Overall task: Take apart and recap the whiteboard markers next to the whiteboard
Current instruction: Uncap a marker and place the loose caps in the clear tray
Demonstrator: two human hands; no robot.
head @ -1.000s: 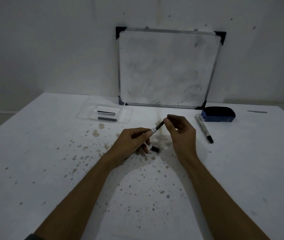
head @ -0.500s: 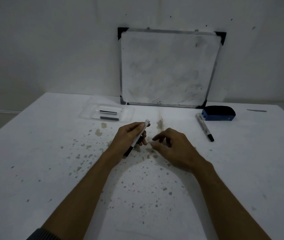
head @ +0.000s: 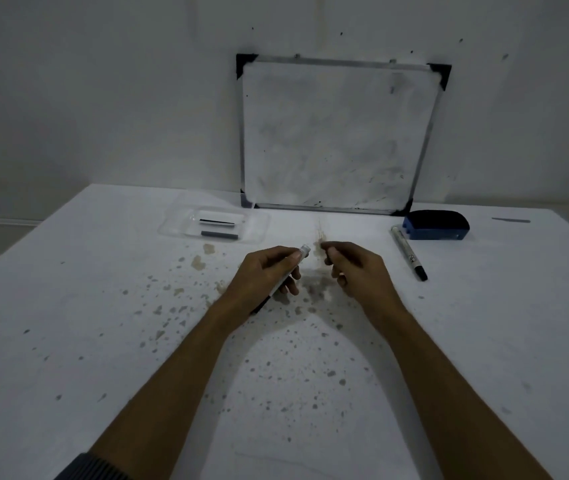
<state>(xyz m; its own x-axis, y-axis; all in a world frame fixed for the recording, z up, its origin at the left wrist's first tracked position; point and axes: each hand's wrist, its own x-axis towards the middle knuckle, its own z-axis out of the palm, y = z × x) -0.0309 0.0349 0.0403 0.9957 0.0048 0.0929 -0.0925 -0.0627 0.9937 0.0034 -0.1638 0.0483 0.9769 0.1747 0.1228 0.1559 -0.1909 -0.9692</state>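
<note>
My left hand (head: 269,275) grips a white whiteboard marker barrel (head: 302,253), its pale end tilted up toward the whiteboard (head: 338,133) and its dark end down near the table. My right hand (head: 359,271) hovers just right of that pale end. Its thumb and fingers are pinched on what looks like a small black cap piece (head: 327,259), mostly hidden by the fingers. A second marker (head: 409,252) with a black cap lies on the table to the right, apart from both hands.
A blue board eraser (head: 435,225) sits beside the second marker at the whiteboard's lower right corner. A clear plastic tray (head: 179,225) holding dark strip-like pieces lies back left. The white table (head: 103,341) is speckled with brown stains.
My right hand let go of the marker's inner part, dropped to the table where a small black piece lay, and has risen pinched beside the barrel's end. My left hand turned the barrel over.
</note>
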